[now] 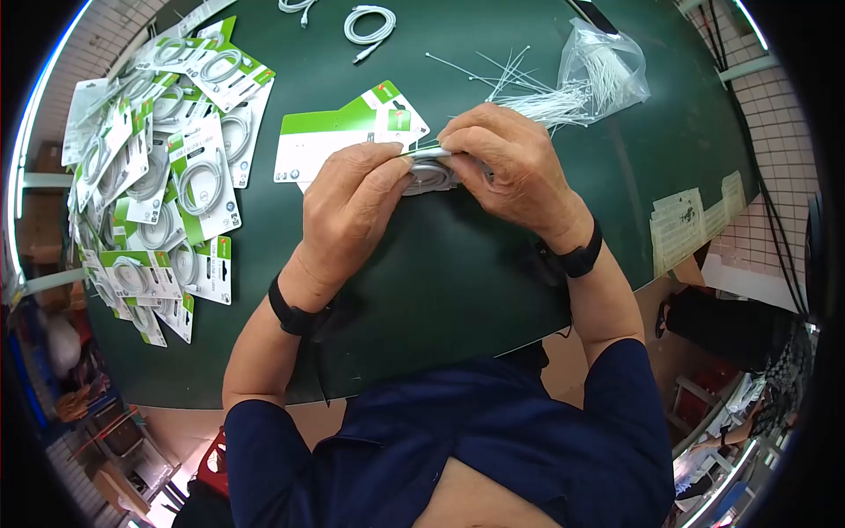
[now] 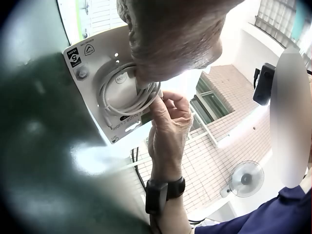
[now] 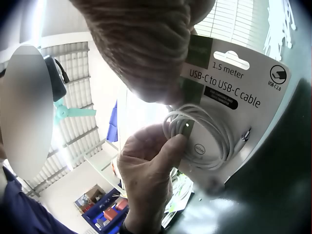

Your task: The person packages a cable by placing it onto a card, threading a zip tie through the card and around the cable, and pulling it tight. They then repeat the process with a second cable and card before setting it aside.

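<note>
Between both hands stands a printed card (image 3: 263, 92) labelled "USB-C to USB-C cable", seen nearly edge-on from the head. A coiled white USB cable (image 3: 222, 139) lies against its face. My left hand (image 1: 352, 194) grips the card and coil at the left, thumb (image 3: 173, 148) over the loops in the right wrist view. From the right, my right hand (image 1: 510, 167) pinches the coil and card, its thumb (image 2: 160, 111) on the loops in the left wrist view. The fingers hide where the cable meets the card's middle.
A heap of carded cables (image 1: 202, 185) covers the table's left side. Flat cards (image 1: 308, 141) lie just beyond the hands. White cable ties (image 1: 554, 106) spill from a clear bag (image 1: 629, 66) at the back right. A loose coiled cable (image 1: 370, 26) lies at the back.
</note>
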Demonstrator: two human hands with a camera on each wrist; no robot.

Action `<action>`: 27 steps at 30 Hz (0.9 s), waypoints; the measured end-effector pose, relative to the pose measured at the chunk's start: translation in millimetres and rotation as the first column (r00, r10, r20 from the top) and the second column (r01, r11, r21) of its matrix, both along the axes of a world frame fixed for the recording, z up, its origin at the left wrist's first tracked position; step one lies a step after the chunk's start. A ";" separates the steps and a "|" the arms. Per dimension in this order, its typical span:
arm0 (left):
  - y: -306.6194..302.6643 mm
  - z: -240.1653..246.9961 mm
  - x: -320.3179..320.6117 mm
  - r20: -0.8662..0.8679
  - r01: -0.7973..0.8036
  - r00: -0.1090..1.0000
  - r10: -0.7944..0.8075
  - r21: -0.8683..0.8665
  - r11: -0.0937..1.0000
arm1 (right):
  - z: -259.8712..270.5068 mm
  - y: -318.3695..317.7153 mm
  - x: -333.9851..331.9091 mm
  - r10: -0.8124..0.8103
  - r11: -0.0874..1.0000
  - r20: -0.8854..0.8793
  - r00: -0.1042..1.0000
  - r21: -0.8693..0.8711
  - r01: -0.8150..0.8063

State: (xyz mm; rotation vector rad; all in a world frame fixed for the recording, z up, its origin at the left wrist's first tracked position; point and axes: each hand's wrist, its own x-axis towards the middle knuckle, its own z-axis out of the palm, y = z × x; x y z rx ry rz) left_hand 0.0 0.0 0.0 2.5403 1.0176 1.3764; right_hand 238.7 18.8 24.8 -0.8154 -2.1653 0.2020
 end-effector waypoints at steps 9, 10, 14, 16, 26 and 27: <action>4.6 -7.4 2.4 -0.004 0.015 1.000 -0.015 0.113 0.994 | 1.6 -0.1 -2.6 0.052 0.996 -0.044 0.998 -0.072 -0.055; 4.3 -6.8 2.8 -0.012 0.009 1.000 -0.008 0.111 0.994 | 2.6 -0.5 -2.7 0.061 0.996 -0.049 0.997 -0.061 -0.063; 3.5 -8.2 4.1 -0.044 -0.006 0.999 0.010 0.099 0.995 | -4.9 -1.1 -6.3 0.046 0.999 -0.028 0.999 0.024 -0.045; 3.9 -7.8 5.0 -0.054 -0.011 0.998 0.016 0.096 0.995 | -7.6 -0.6 -6.7 0.034 0.997 -0.014 0.999 0.063 -0.033; 8.6 -11.4 2.9 -0.096 -0.020 0.995 0.035 0.161 0.987 | -15.6 3.0 -8.0 0.017 0.992 -0.047 0.999 0.128 -0.011; 9.6 -11.6 2.3 -0.087 -0.004 0.996 0.020 0.179 0.984 | -15.7 3.0 -7.9 0.015 0.991 -0.048 0.999 0.132 -0.009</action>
